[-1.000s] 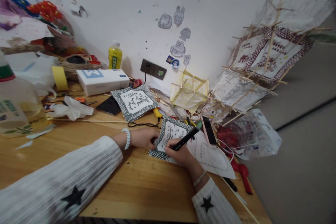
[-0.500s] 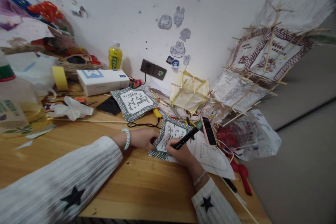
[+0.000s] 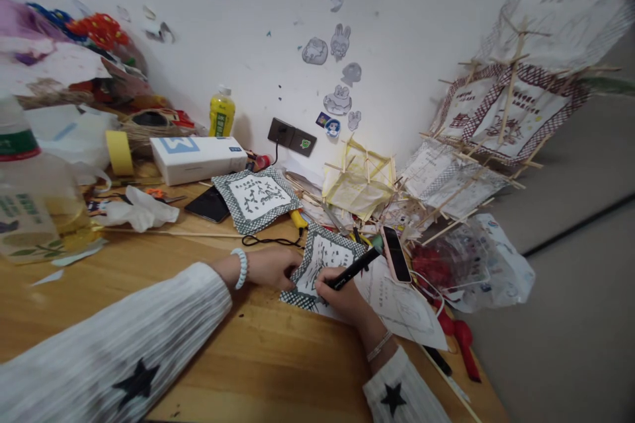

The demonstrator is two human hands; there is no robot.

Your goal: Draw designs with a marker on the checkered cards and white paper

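My right hand [image 3: 343, 296] is closed around a black marker pen [image 3: 356, 268], whose green-grey end points up and to the right. The writing tip is hidden behind my fingers, over a small sheet of paper [image 3: 331, 250] with a dark checkered border and black drawn marks. At the sheet's left edge, my left hand [image 3: 270, 266] has its fingers curled, with thumb and fingertips pinching or pressing the paper there. A second bordered sheet [image 3: 258, 193], with a plant-like drawing and writing, lies just behind. Under my right wrist and to its right is a white printed page [image 3: 404, 307].
A pink-edged phone [image 3: 396, 252] lies right of the pen. Paper-and-stick lanterns [image 3: 360, 182] crowd the back right, beside a clear plastic bag [image 3: 483, 271]. On the left stand a large bottle [image 3: 34, 205], a white box [image 3: 198, 157] and yellow tape [image 3: 119, 153]. A black cable [image 3: 270, 241] crosses behind.
The view has tilted slightly, so everything sits a little lower in it. Both hands keep their places at the sheet, and the pen has barely shifted.
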